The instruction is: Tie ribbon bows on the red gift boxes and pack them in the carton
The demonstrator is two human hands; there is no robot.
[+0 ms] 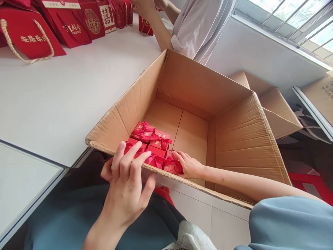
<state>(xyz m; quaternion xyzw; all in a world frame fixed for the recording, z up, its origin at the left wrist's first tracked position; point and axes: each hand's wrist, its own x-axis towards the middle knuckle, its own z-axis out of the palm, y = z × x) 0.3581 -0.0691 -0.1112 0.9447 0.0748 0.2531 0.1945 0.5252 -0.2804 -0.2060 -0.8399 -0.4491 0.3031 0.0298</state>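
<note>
Thing in hand: a small red card gift box with a crimson ribbon bow (170, 167), low in the near part of a large, open brown cardboard carton (187, 80) beside the white worktop (65, 93). It sits just right of four similar red ribbon-tied boxes (156, 143), grouped two by two in the near left corner.

Hands: apart. Right hand (189, 166) closed about the box's right-hand end, fingers on the far side, thumb nearer the wearer. Left hand (127, 177) at the carton's near rim, empty, fingers spread and loosely bent; contact with the rim cannot be told.

Handling (judgement): step looks like seating the box in the near row. Best kept level, side flush against its neighbour, then released without dragging the bow; ribbon tails should stay out of the seam. Left hand could steady the rim.

Orientation: bow and printing face upward, towards the wearer. Visible face looks nearly square; right end covered by fingers, so long axis not determinable.
</note>
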